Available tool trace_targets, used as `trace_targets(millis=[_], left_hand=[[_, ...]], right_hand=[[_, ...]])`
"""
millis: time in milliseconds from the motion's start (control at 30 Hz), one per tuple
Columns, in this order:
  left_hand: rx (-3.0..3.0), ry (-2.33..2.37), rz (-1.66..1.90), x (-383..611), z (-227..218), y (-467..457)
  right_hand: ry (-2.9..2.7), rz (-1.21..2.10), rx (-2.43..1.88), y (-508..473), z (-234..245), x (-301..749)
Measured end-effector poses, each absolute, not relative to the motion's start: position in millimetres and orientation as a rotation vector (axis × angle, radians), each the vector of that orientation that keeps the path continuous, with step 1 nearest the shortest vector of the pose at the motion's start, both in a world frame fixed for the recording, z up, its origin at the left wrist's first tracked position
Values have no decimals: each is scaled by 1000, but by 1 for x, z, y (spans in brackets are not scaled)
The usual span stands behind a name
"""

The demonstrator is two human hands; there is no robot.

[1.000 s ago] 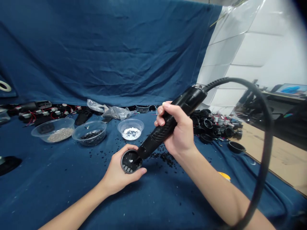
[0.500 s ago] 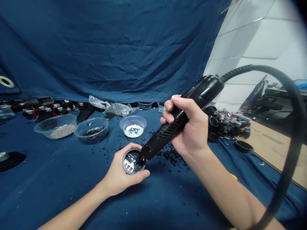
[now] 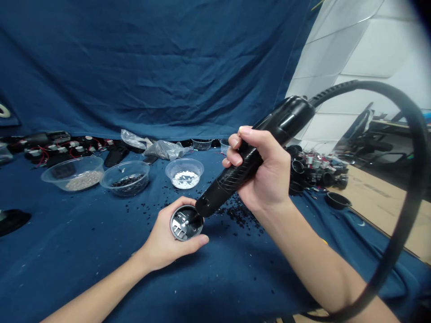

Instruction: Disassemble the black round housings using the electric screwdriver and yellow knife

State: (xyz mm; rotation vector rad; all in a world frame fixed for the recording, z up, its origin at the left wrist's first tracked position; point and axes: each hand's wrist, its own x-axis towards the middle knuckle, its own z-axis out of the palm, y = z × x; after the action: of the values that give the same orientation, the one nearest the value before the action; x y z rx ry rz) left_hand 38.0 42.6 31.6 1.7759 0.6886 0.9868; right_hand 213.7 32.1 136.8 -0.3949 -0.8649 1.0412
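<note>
My left hand (image 3: 168,240) is wrapped round a small round black plastic housing (image 3: 186,223), its open side turned up toward me. Inside the housing are slots and raised posts. My right hand (image 3: 264,168) grips a black corded electric screwdriver (image 3: 242,168), tilted down to the left. Its front end is at the housing's right rim, and the bit reaches into the cup; the exact spot the tip touches cannot be made out. A thick black cable (image 3: 409,179) loops from the tool's back end down past my right forearm.
Clear plastic bowls hold grey-beige bits (image 3: 72,172), black pieces (image 3: 125,178) and white pieces (image 3: 185,173). Small black parts (image 3: 240,215) lie scattered on the blue cloth. Piled motor parts (image 3: 316,168) and a black dish (image 3: 337,200) are at right; wired parts (image 3: 67,148) sit back left.
The whole view has shifted slightly, moving the scene a little left and up. Both hands keep their grips, with the screwdriver still angled into the housing.
</note>
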Motion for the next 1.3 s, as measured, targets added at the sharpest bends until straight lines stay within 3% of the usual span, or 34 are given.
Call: trace_targets(millis=[1300], left_hand=[[1895, 840, 1166, 41, 27, 40]], right_hand=[[-1019, 840, -402, 5, 137, 198]])
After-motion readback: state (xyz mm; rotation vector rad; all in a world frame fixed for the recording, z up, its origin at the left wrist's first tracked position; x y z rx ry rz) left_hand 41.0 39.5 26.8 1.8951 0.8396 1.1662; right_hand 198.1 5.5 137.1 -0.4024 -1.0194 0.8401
